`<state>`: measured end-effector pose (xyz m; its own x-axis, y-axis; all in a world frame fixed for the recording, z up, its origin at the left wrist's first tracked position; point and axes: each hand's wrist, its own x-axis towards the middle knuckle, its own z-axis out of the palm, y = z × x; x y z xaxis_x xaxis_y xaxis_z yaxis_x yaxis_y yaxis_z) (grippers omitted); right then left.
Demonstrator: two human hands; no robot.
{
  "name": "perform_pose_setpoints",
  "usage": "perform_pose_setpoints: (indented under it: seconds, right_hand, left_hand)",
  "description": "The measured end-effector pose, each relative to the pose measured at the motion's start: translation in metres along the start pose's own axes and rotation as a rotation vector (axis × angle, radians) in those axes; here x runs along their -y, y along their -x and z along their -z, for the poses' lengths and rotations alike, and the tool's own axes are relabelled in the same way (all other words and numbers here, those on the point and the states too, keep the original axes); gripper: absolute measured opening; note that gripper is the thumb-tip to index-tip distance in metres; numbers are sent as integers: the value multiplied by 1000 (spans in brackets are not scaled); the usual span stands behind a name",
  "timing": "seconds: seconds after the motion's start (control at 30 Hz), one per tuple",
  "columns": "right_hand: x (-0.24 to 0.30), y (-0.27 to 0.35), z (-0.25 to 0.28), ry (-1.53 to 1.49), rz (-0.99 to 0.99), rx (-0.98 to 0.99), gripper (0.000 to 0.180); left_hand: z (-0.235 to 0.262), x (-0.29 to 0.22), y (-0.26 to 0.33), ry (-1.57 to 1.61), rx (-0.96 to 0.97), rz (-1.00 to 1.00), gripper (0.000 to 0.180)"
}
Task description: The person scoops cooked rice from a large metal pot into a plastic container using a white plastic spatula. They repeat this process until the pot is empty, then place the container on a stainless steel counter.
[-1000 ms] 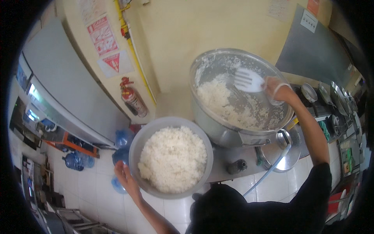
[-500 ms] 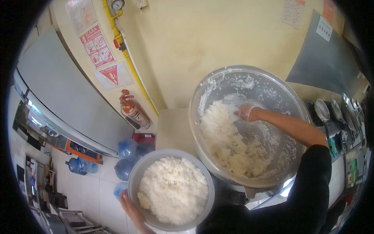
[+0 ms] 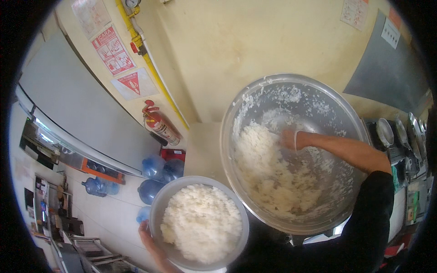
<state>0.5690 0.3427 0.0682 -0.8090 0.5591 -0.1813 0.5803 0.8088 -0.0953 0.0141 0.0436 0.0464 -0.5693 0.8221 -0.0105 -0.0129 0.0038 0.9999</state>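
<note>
My left hand [image 3: 148, 239] grips the left rim of a grey basin [image 3: 156, 214], which is heaped with cooked white rice [image 3: 202, 223]. To its right stands a large, wide metal pot [image 3: 343, 109], tilted so that I see into it. More cooked rice [image 3: 257, 150] lies along its left side and bottom, and loose grains cling to the inner wall. Inside the pot, my right hand [image 3: 290, 139] is at the edge of that rice. Motion smears its fingers, and I cannot tell whether they hold anything. A thin whitish band, perhaps a clear glove's cuff, circles the wrist.
Left of the basin, blue water jugs [image 3: 152, 191] stand on the tiled floor. A red fire extinguisher [image 3: 161, 125] is by the wall below a yellow pipe [image 3: 157, 77]. Pans [image 3: 385, 132] sit at the right. A large grey panel [image 3: 82, 104] rises at the left.
My right hand has shifted slightly down and is now blurred beside the rice in the pot. The whole view has moved a little; my left hand keeps its grip on the basin.
</note>
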Motion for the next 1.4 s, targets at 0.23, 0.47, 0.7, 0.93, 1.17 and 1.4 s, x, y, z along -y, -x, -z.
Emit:
perform_pose_setpoints:
  seconds: [0.23,0.47,0.7,0.93,1.17,1.4]
  right_hand:
    - [-9,-3,-52,139,164,198,12]
    - [34,24,-9,-237,323,-66,13]
    - [57,74,36,-203,263,1,17]
    - [81,134,119,28,236,-115,19]
    - [181,89,220,116,37,-14,30]
    - [339,-48,150,-103,-23,217,31]
  left_hand:
    - [-3,-11,22,-75,-5,-49,71]
    - [-2,-22,21,-173,-48,-45,51]
    - [3,-24,26,-226,-84,-85,41]
    - [8,-19,28,-199,-159,-176,40]
    - [23,-3,15,-71,-126,-208,36]
    - [27,-3,15,111,-130,-187,39]
